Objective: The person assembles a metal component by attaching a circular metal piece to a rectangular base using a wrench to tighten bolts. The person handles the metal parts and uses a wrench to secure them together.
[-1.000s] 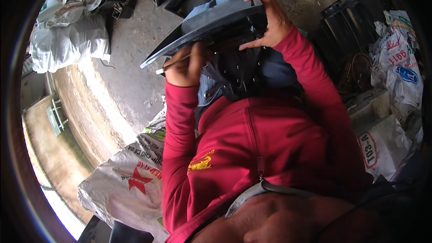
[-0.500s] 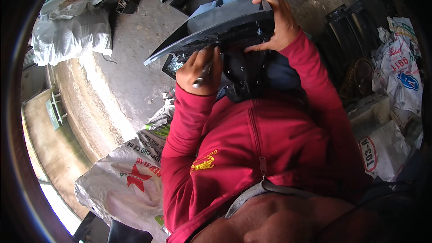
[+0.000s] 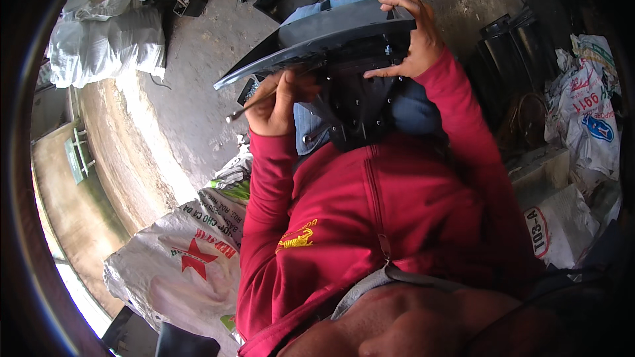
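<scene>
Left hand [image 3: 272, 104]: fingers gripping rod [image 3: 242, 112], at panel's [image 3: 324, 34] lower edge | right hand [image 3: 423, 39]: fingers clamping panel's right end

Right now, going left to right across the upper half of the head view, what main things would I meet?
Plastic-wrapped bundle, left hand gripping a slim rod, right hand holding the curved dark panel by its right end, black parts, white printed bag.

Tilted black panel [image 3: 324, 43] beside slim rod [image 3: 239, 113]
</scene>
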Action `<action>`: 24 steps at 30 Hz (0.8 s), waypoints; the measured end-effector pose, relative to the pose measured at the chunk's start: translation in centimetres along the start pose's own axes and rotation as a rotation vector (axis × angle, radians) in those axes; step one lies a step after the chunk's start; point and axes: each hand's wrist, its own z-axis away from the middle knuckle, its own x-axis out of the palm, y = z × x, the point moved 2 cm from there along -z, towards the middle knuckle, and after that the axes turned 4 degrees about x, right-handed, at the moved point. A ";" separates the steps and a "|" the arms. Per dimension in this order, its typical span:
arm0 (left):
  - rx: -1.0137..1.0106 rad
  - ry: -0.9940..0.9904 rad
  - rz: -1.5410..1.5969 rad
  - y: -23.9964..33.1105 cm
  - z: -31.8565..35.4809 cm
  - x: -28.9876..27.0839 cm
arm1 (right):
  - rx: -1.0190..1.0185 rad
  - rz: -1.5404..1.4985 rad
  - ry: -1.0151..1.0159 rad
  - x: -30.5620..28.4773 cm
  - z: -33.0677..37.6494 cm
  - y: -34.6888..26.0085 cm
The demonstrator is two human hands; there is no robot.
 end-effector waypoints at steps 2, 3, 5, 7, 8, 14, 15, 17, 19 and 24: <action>0.129 -0.011 -0.177 1.6 0.4 1.0 | 0.036 0.012 -0.017 0.0 0.2 0.2; 0.189 -0.042 -0.341 2.0 0.3 1.2 | 0.025 0.011 -0.009 -0.1 0.0 0.0; 0.307 -0.104 -0.669 2.7 0.1 1.9 | 0.006 0.010 0.007 -0.1 -0.3 -0.3; 0.484 -0.124 -0.990 3.7 -0.3 3.5 | 0.022 0.023 -0.011 -0.2 -0.2 -0.7; 0.511 -0.157 -1.109 3.9 -0.5 4.1 | 0.031 0.030 -0.021 -0.2 -0.3 -0.8; 0.564 -0.255 -1.096 2.4 -1.8 2.9 | 0.016 0.013 -0.001 -0.2 0.2 -0.2; 0.569 -0.265 -0.936 1.3 -2.0 1.4 | 0.010 0.034 0.006 -0.1 0.4 0.1; -0.121 -0.094 -0.076 0.0 -0.8 0.0 | -0.006 0.046 0.011 0.2 0.3 -0.1; -0.202 -0.091 0.042 -0.8 -0.8 -0.9 | -0.027 0.068 0.010 0.1 0.0 -0.2; 0.001 -0.024 -0.043 0.9 -0.5 0.3 | 0.015 0.006 0.002 0.1 0.7 0.6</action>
